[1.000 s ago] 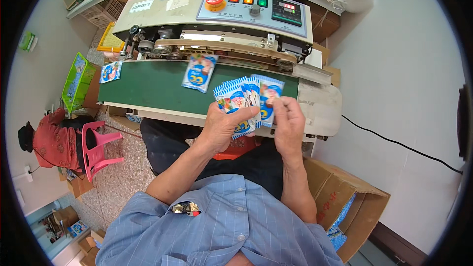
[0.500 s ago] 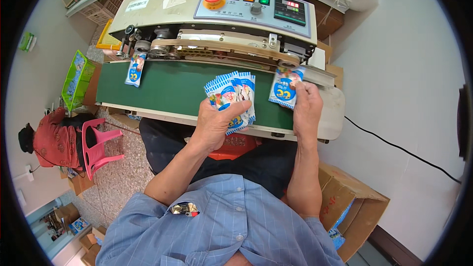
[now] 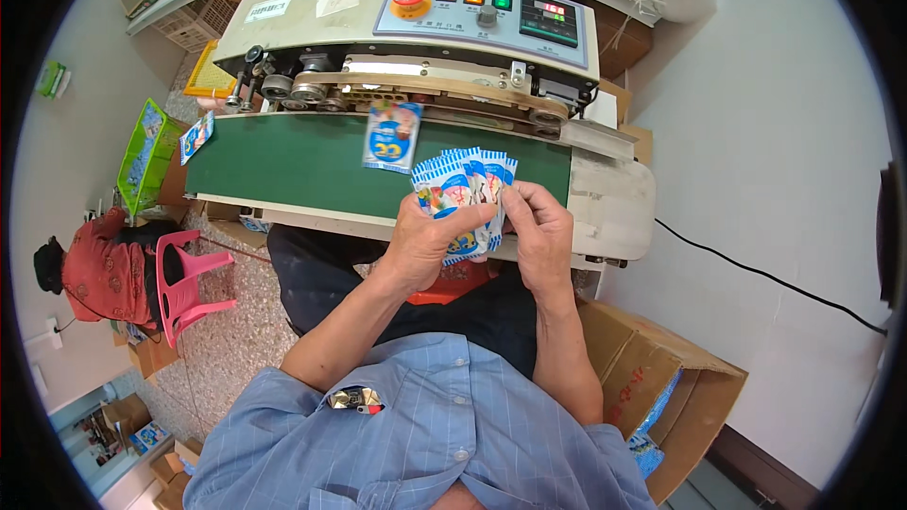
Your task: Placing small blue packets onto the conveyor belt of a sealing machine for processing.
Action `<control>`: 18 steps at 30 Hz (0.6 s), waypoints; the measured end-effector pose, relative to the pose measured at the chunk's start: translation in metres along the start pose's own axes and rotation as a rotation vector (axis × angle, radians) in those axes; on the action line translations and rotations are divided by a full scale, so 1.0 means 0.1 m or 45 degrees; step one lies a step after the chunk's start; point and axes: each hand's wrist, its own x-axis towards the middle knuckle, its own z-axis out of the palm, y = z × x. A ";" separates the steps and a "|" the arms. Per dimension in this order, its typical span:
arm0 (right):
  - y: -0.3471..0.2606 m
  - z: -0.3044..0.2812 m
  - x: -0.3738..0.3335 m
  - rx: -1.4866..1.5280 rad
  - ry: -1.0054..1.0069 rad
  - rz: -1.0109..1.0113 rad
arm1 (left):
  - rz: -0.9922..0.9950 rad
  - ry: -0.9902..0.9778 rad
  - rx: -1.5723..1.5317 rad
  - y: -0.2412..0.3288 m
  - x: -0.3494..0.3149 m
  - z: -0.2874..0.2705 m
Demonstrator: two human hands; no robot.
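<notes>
My left hand [image 3: 425,241] is closed round a fanned bunch of small blue-and-white packets [image 3: 463,194], its thumb across their front. At the bunch's right edge, my right hand [image 3: 543,231] pinches a packet between thumb and forefinger. Just beyond the bunch, one packet [image 3: 392,137] hangs from the brown band of the band sealer [image 3: 312,24] over its green conveyor belt [image 3: 293,156]. Another packet [image 3: 196,137] lies tilted at the belt's left end.
A green basket [image 3: 142,156] with packets stands left of the belt. A person in red [image 3: 104,264] is by a pink chair [image 3: 184,279]. An open cardboard box [image 3: 652,397] with blue packets sits to my right; a black cable [image 3: 765,283] runs along the wall.
My right hand has let go of a packet at the sealer's right end and come left to the bunch. That packet has travelled left along the belt; the other has reached the belt's left end.
</notes>
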 end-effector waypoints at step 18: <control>0.04 -0.65 0.44 -0.060 0.400 -0.003 | 0.097 0.203 0.113 0.03 0.06 -0.09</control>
